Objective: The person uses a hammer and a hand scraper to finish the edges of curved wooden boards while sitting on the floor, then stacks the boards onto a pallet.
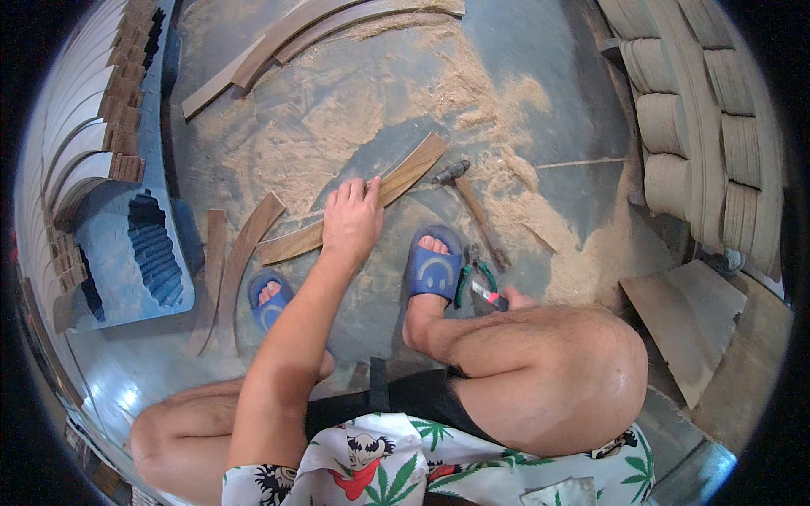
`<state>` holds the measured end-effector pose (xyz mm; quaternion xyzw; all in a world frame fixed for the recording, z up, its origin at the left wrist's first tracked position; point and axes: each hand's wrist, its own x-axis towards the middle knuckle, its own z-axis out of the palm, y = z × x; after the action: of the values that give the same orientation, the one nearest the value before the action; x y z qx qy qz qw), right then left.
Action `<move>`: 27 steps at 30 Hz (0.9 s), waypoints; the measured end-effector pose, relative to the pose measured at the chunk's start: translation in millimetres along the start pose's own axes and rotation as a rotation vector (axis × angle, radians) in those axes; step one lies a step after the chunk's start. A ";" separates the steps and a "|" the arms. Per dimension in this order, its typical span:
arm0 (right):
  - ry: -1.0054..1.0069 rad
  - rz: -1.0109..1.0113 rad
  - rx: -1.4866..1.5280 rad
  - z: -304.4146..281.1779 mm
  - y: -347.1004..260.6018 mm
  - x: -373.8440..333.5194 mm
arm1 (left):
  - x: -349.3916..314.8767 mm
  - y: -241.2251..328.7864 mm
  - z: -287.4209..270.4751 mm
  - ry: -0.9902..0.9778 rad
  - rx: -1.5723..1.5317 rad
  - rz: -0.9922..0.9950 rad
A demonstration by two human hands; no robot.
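My left hand (353, 223) is closed over the middle of a curved wooden strip (409, 173) lying aslant near the floor in front of my feet; its thumb is hard to see. Beyond my right leg, my right hand (516, 298) grips a utility knife (489, 296) with a red and black handle, its pale blade end pointing left. Most of that hand is hidden behind my leg. Green-handled pliers (482, 271) lie between the knife and my right foot. A hammer (474, 207) with a wooden handle rests on the floor just past the strip's right end.
Two more wooden strips (247, 244) lie at the left, with longer curved pieces (337, 25) at the far side. Sawdust (472, 93) covers much of the floor. A blue plastic pallet (173, 291) bears stacked curved boards; more stacks (666, 126) stand right, near a flat board (688, 320).
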<state>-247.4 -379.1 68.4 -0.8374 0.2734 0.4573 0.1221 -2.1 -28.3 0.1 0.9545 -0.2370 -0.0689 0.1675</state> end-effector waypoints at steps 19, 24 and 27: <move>0.743 -0.920 -0.161 -184.4 -193.5 156.8 | 11.0 8.8 4.3 -0.115 0.145 0.041; 0.779 -0.987 -0.179 -188.7 -203.0 162.3 | 8.7 10.1 3.8 -0.097 0.122 0.033; 0.768 -1.014 -0.200 -187.6 -205.6 163.8 | 9.2 11.5 2.3 -0.112 0.098 0.023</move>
<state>71.6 -352.3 26.2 -0.9740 -0.1763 0.0338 0.1380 0.6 -42.9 1.4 0.9534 -0.2600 -0.1087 0.1078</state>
